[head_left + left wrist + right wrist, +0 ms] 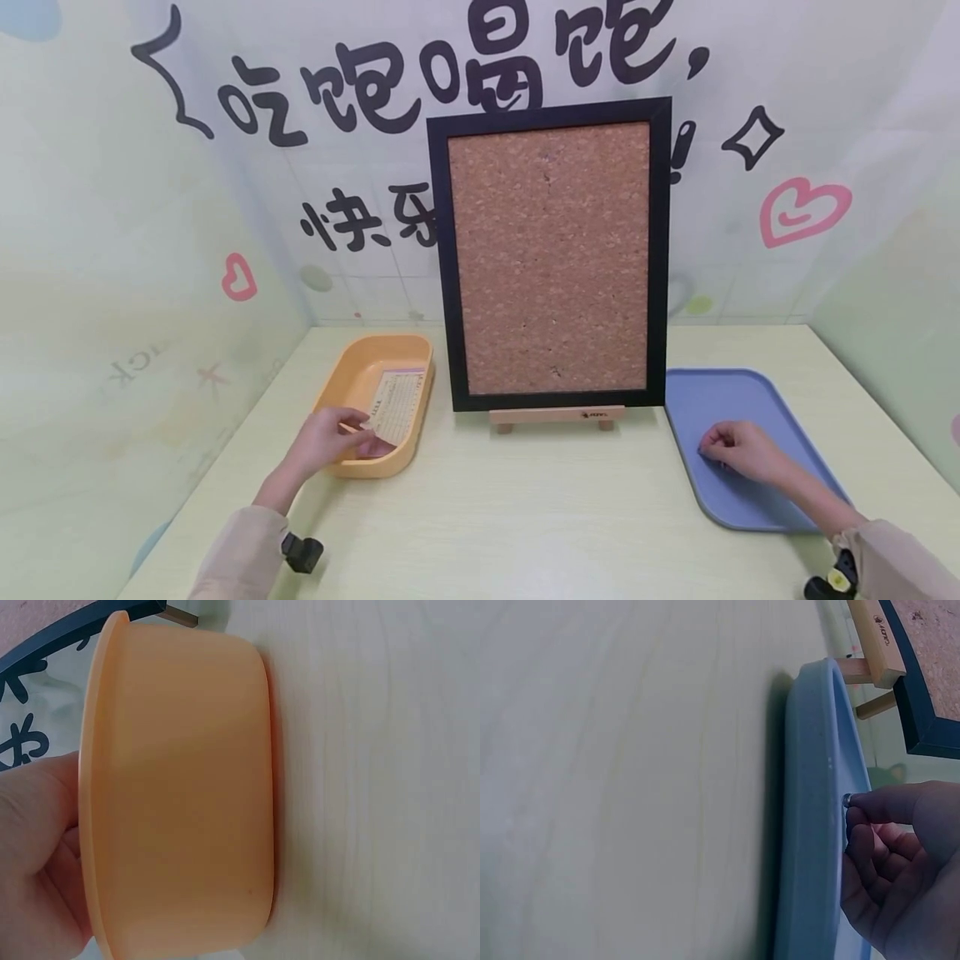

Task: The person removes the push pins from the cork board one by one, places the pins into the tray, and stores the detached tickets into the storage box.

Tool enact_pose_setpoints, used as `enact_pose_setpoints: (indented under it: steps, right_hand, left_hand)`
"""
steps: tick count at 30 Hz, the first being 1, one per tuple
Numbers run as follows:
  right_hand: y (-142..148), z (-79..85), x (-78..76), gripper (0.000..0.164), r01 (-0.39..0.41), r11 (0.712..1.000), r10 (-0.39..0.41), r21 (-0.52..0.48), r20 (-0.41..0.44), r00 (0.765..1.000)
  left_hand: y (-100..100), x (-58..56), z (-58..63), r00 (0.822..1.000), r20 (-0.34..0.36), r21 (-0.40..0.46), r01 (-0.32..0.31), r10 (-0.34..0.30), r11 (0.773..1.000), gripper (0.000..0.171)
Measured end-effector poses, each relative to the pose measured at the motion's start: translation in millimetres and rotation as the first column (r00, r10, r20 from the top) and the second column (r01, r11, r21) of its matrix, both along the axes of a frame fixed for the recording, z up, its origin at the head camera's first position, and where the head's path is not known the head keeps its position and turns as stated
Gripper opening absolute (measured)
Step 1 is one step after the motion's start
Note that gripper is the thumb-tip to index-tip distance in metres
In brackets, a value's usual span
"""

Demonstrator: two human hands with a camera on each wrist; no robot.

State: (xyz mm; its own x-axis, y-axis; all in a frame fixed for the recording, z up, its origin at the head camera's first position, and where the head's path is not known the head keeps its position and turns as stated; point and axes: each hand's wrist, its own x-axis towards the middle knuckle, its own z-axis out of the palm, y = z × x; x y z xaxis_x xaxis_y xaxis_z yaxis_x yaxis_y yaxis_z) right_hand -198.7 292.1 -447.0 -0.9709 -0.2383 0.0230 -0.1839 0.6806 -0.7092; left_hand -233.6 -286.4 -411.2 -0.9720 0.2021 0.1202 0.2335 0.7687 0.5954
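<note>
In the head view my left hand [333, 437] reaches over the near end of an orange basket [429, 367]. Thumb and fingers pinch the left edge of a printed paper sheet [397, 404], which lies slanted inside. The left wrist view has the basket's outer wall [180, 787] hiding those fingertips. Over a blue tray [720, 392] on the right, my right hand [742, 450] pinches a small silvery thumbtack [847, 800] between thumb and index finger, its other fingers curled in. A bit of pink paper [373, 448] shows below the left thumb.
A black-framed cork board [555, 267] stands upright at the back between basket and tray, on a small wooden easel [555, 414]. Behind it is a wall sheet with large black writing. Pale tabletop [540, 500] stretches in front of the board.
</note>
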Motion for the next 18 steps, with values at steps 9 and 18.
enact_pose_setpoints:
  steps: [9, 18]
  right_hand:
    - [2, -1.3, 0.2, 0.008, 0.015, 1.0, -0.015, 0.016, -0.004, 1.0]
    - [-2, 2.9, -0.1, 0.01, 0.039, 0.999, -0.038, 0.028, -0.041, 0.998]
  left_hand:
    - [0, 1.6, 6.8, 1.0, -0.02, -0.068, -0.016, 0.014, 0.998, 0.03]
    - [-1, 4.7, 12.9, 0.999, 0.0, -0.095, -0.034, 0.034, 0.995, 0.024]
